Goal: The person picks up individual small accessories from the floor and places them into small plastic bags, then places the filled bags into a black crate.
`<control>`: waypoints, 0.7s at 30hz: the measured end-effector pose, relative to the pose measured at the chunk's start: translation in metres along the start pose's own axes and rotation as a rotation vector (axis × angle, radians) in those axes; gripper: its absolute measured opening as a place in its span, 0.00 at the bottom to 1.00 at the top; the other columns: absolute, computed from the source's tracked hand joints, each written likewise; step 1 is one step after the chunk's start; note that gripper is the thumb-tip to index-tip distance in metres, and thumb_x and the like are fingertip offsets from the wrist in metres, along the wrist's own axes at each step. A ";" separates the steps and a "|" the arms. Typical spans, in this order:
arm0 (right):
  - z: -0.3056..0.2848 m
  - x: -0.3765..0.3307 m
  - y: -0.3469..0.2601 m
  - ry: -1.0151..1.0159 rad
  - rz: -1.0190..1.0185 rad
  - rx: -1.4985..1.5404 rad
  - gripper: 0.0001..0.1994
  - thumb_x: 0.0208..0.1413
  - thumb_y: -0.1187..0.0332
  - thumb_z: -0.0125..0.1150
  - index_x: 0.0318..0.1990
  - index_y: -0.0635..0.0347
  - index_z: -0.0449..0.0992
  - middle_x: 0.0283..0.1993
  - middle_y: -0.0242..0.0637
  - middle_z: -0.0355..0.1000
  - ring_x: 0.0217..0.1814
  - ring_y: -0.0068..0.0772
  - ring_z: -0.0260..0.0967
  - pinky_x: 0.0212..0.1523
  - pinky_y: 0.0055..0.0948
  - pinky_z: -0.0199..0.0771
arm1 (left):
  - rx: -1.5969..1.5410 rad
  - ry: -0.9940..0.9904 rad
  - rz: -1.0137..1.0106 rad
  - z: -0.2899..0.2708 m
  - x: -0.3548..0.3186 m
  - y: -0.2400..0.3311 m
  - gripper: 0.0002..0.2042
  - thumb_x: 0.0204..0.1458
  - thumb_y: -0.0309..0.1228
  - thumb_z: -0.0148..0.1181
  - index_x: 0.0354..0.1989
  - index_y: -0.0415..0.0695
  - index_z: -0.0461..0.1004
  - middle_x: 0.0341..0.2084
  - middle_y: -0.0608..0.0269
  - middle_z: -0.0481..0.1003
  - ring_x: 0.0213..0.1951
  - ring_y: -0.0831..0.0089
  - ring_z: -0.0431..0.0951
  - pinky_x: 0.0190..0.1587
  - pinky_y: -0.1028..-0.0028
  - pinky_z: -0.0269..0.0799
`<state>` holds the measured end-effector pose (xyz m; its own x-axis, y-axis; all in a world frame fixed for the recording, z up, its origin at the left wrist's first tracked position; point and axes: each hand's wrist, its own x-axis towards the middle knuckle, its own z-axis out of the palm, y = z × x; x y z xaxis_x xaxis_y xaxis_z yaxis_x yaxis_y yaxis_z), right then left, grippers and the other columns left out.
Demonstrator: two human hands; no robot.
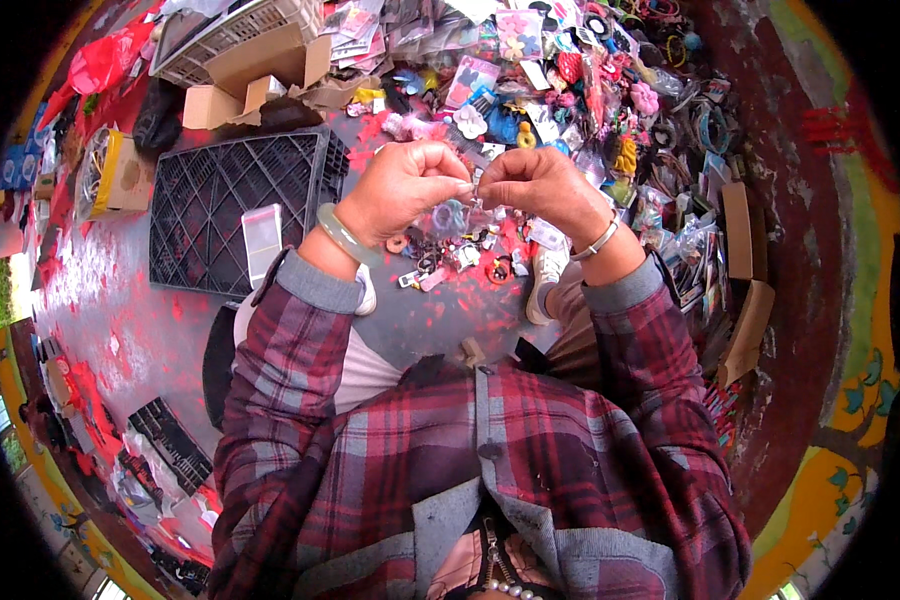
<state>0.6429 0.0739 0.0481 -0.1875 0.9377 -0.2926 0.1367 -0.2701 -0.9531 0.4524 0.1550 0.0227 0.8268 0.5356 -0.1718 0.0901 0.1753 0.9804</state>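
Both of my hands are raised in front of me over a heap of small goods, fingertips almost meeting. My left hand (400,192), with a pale bangle (346,236) at its wrist, pinches thumb against forefinger. My right hand (542,194), with a silver bracelet (596,240), makes a like pinch just beside it. Whatever sits between the fingertips is too small to name. Beneath the hands lie hair ties and small trinkets (467,257) on the grey floor, between my white shoes (548,285).
A black plastic crate (205,215) lies to the left, a white packet (263,240) on it. Behind stand an open cardboard box (255,75) and a pale basket (240,40). A large pile of hair accessories (570,90) spreads ahead and right, beside cardboard flaps (738,230).
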 end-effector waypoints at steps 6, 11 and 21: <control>-0.001 0.002 0.003 0.058 0.021 -0.051 0.08 0.47 0.68 0.59 0.30 0.65 0.76 0.25 0.31 0.72 0.27 0.17 0.66 0.29 0.19 0.66 | -0.026 -0.053 0.024 0.002 0.000 0.001 0.06 0.49 0.23 0.53 0.35 0.36 0.70 0.30 0.59 0.74 0.35 0.75 0.75 0.39 0.77 0.70; -0.001 0.002 0.004 0.077 0.055 -0.062 0.09 0.46 0.67 0.61 0.30 0.64 0.76 0.26 0.31 0.72 0.28 0.17 0.65 0.29 0.18 0.65 | -0.090 -0.082 0.046 0.003 0.000 -0.003 0.07 0.51 0.24 0.50 0.37 0.35 0.69 0.33 0.60 0.74 0.36 0.74 0.74 0.42 0.76 0.69; -0.005 0.004 0.017 0.082 0.004 0.011 0.10 0.44 0.66 0.63 0.29 0.64 0.76 0.23 0.26 0.68 0.26 0.15 0.60 0.26 0.18 0.60 | -0.096 -0.091 0.012 0.003 0.001 -0.001 0.12 0.52 0.27 0.49 0.44 0.35 0.65 0.35 0.61 0.73 0.39 0.75 0.73 0.44 0.76 0.67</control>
<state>0.6496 0.0741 0.0314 -0.1061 0.9512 -0.2897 0.1261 -0.2761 -0.9528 0.4550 0.1530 0.0221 0.8750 0.4614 -0.1467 0.0304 0.2500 0.9678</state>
